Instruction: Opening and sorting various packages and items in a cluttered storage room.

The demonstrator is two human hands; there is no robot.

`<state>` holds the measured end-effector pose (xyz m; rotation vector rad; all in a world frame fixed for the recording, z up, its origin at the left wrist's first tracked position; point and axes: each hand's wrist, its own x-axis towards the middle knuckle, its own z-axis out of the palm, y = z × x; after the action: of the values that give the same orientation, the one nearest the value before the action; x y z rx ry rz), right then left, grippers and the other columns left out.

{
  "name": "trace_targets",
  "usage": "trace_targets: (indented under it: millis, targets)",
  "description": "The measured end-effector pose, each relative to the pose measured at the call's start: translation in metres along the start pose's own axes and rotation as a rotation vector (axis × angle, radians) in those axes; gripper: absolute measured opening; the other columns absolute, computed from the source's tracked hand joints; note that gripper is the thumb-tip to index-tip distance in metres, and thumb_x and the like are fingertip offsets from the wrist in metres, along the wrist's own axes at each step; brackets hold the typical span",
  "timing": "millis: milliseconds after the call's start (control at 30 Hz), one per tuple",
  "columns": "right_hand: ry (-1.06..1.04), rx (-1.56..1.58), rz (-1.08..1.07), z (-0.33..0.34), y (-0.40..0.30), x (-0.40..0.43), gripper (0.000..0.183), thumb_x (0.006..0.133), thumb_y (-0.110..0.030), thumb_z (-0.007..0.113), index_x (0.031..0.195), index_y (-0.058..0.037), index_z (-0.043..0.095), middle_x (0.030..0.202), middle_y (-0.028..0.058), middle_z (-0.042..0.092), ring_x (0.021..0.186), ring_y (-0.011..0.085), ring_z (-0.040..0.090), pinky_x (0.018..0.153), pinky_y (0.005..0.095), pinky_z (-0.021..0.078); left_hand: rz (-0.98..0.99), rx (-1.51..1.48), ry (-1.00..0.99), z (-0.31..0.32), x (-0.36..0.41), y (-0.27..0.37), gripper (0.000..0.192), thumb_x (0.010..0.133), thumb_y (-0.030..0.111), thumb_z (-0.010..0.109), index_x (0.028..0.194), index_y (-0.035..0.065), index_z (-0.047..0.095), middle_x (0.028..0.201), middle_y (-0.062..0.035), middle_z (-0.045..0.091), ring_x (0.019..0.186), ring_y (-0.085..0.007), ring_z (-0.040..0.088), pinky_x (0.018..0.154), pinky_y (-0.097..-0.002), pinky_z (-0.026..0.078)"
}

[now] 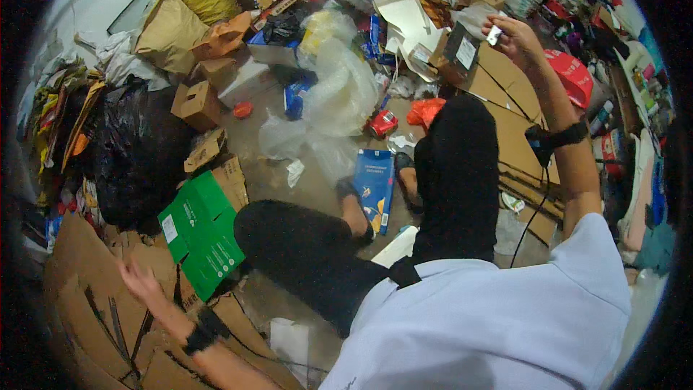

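Note:
My right hand [513, 38] is raised at the upper right, its fingers pinched on a small white piece [494, 36], perhaps paper or plastic film. Below it lie flattened cardboard sheets [506, 84], and a brown box with a white label [459, 54] stands just to the left. My left hand [142, 281], slightly blurred, reaches out low on the left with its fingers apart and nothing in them. Under or beside that hand spread more flattened cardboard pieces [86, 276]; whether it touches them I cannot tell. A flattened green carton [200, 233] lies close to it.
Bubble wrap [341, 86], a red can [384, 122] and a blue printed carton [373, 189] lie on the floor around my feet. A full black bag [135, 151] stands left. Mixed waste [584, 16] is heaped at right. Cables [533, 216] trail from both wristbands.

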<state>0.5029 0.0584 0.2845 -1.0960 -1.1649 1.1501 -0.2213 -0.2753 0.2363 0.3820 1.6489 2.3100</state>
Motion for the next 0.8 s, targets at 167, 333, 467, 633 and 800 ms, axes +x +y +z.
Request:
trace_targets:
  millis: [167, 333, 467, 633, 800]
  targets:
    - [-0.024, 0.129, 0.035, -0.023, -0.006, -0.023, 0.036, 0.079, -0.012, 0.049, 0.110, 0.0042, 0.042, 0.095, 0.0113, 0.054, 0.082, 0.0168, 0.056, 0.066, 0.0269, 0.0474, 0.013, -0.002, -0.422, 0.176, -0.053, 0.025, 0.045, 0.081, 0.027, 0.040, 0.123, 0.0120, 0.033, 0.128, -0.0023, 0.030, 0.118, -0.0148, 0.031, 0.095, -0.0479, 0.009]
    - [-0.060, 0.005, 0.052, -0.018, 0.013, -0.030, 0.039, 0.078, -0.016, 0.050, 0.111, 0.0030, 0.041, 0.098, 0.0080, 0.053, 0.086, 0.0141, 0.054, 0.065, 0.0249, 0.0444, -0.115, 0.172, -0.579, 0.270, -0.087, 0.011, 0.045, 0.079, 0.028, 0.043, 0.120, 0.0109, 0.036, 0.122, -0.0027, 0.039, 0.113, -0.0169, 0.036, 0.094, -0.0480, 0.011]
    - [-0.136, 0.067, 0.103, -0.016, 0.049, -0.021, 0.039, 0.077, -0.016, 0.051, 0.110, 0.0022, 0.043, 0.102, 0.0089, 0.052, 0.087, 0.0167, 0.053, 0.070, 0.0267, 0.0422, -0.304, 0.368, -0.639, 0.313, -0.067, -0.077, 0.026, 0.071, 0.023, 0.052, 0.095, 0.0134, 0.054, 0.090, 0.0011, 0.055, 0.085, -0.0183, 0.051, 0.077, -0.0409, 0.034]
    - [-0.232, -0.137, 0.079, -0.008, 0.081, -0.015, 0.040, 0.080, -0.019, 0.047, 0.116, -0.0029, 0.040, 0.112, 0.0048, 0.047, 0.097, 0.0152, 0.048, 0.077, 0.0257, 0.0377, -0.388, 0.611, -0.738, 0.276, -0.114, -0.296, 0.029, 0.069, 0.025, 0.055, 0.095, 0.0100, 0.055, 0.090, -0.0048, 0.057, 0.083, -0.0207, 0.053, 0.073, -0.0382, 0.038]
    - [-0.138, -0.280, 0.073, -0.014, 0.103, -0.012, 0.037, 0.083, -0.022, 0.043, 0.113, -0.0015, 0.042, 0.102, 0.0056, 0.049, 0.078, 0.0128, 0.051, 0.064, 0.0221, 0.0418, -0.632, 0.878, -0.906, 0.186, -0.213, -0.498, 0.033, 0.068, 0.027, 0.058, 0.094, 0.0066, 0.057, 0.089, -0.0106, 0.058, 0.080, -0.0232, 0.056, 0.069, -0.0356, 0.041]
